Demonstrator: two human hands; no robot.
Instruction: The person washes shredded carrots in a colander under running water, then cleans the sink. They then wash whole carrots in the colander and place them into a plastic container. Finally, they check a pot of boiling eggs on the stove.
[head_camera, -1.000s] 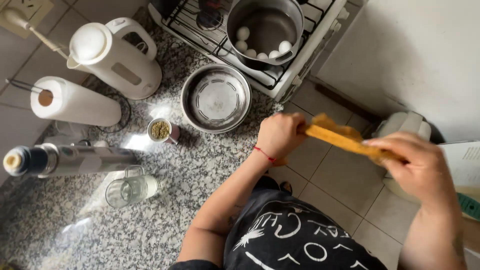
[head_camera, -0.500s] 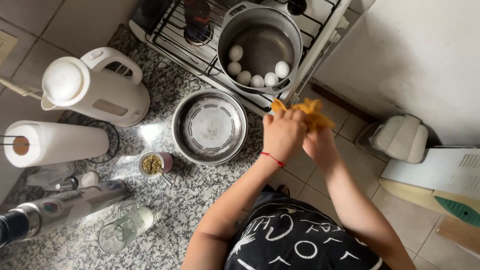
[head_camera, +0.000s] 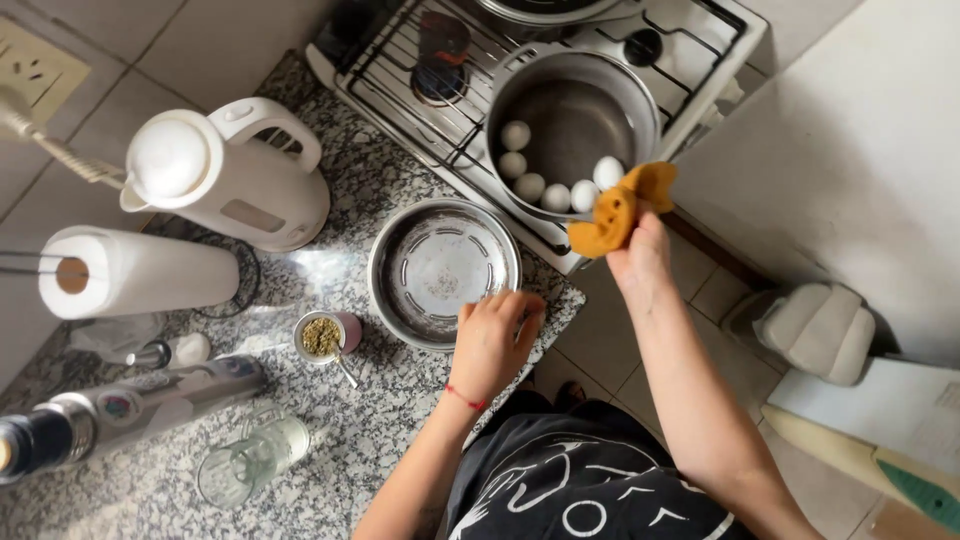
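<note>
From the head view, a crumpled orange cloth (head_camera: 618, 210) is pinched tight in the right hand (head_camera: 640, 262) at the near rim of the steel pot of white eggs (head_camera: 572, 130). The left hand (head_camera: 495, 340), its grip loosely open and empty, is rested on the round steel bowl (head_camera: 440, 268) on the speckled granite desk (head_camera: 180, 480).

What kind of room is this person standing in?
A home kitchen, most likely: a gas stove with a pot of eggs, a granite counter and a white kettle.
</note>
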